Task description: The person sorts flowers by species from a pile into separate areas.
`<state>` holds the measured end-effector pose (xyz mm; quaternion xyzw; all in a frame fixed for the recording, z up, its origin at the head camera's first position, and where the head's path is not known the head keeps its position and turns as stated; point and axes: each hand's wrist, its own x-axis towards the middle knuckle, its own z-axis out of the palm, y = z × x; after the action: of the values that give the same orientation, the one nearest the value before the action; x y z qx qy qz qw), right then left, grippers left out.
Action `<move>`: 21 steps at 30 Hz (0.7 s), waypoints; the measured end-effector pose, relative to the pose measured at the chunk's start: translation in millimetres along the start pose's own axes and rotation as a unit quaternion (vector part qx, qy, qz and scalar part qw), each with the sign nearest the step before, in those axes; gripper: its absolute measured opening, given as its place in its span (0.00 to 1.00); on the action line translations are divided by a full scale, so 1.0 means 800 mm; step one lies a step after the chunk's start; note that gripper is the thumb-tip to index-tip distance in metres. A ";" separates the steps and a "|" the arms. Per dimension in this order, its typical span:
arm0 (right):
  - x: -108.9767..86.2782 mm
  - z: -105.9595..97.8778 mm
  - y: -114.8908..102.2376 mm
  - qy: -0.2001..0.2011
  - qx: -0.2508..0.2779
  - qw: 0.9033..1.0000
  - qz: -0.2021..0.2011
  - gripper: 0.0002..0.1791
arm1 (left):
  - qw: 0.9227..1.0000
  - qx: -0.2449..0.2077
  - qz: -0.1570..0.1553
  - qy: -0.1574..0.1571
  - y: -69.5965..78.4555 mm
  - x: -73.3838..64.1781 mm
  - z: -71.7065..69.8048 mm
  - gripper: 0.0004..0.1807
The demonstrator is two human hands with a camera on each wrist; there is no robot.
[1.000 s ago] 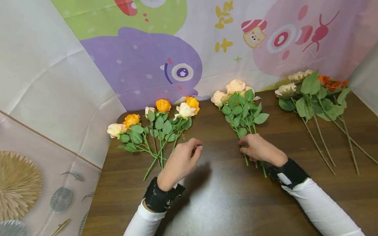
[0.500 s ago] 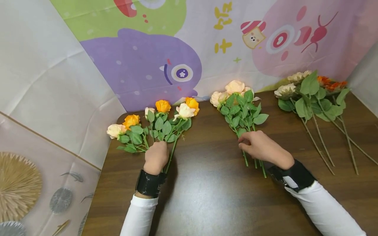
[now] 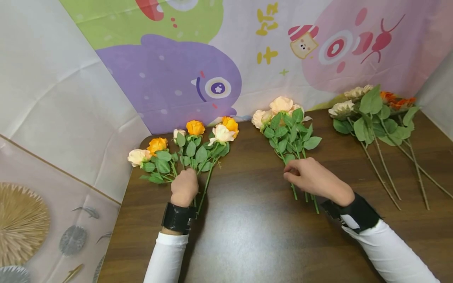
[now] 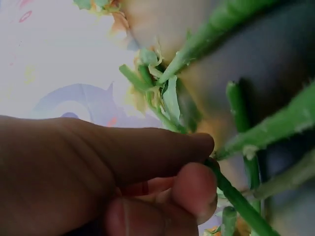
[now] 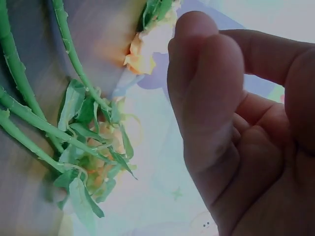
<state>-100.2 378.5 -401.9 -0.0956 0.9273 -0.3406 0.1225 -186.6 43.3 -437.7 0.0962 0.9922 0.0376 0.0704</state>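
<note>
At the left of the table lie orange roses (image 3: 195, 127) and pale cream roses (image 3: 222, 134) with leafy green stems. My left hand (image 3: 185, 188) is down among their lower stems. The left wrist view shows its thumb and finger pinching one green rose stem (image 4: 242, 205), with other stems running alongside. Peach roses (image 3: 282, 104) lie in a bunch at the middle back. Above their stems hovers my right hand (image 3: 318, 180), fingers loosely bent. In the right wrist view nothing sits between its fingertips (image 5: 216, 64), and the peach rose stems (image 5: 37, 123) lie apart from them.
Cream flowers (image 3: 342, 109) and dark orange flowers (image 3: 403, 103) with long bare stems lie at the back right of the brown wooden table (image 3: 255, 236). A printed cloth (image 3: 170, 78) hangs right behind the table's back edge.
My left hand has moved left and down from above the table onto the rose stems and taken hold of one. The right hand has stayed nearly in place over the peach roses' stems.
</note>
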 end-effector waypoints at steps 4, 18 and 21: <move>0.000 -0.001 -0.002 0.005 -0.003 1.000 -0.004 0.11 | 0.999 -0.025 0.006 -0.024 -0.004 0.001 -0.006 0.08; -0.006 0.005 -0.014 0.045 -0.025 0.997 -0.064 0.07 | 0.976 -0.151 0.124 0.097 0.020 -0.018 -0.038 0.06; -0.009 0.008 -0.022 0.040 -0.015 0.996 -0.082 0.07 | 0.952 -0.206 0.179 0.136 0.036 -0.028 -0.046 0.05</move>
<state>-90.0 363.6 -394.1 -0.1589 0.9254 -0.3395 0.0555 -165.1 65.1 -395.7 0.2495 0.9295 0.2661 -0.0551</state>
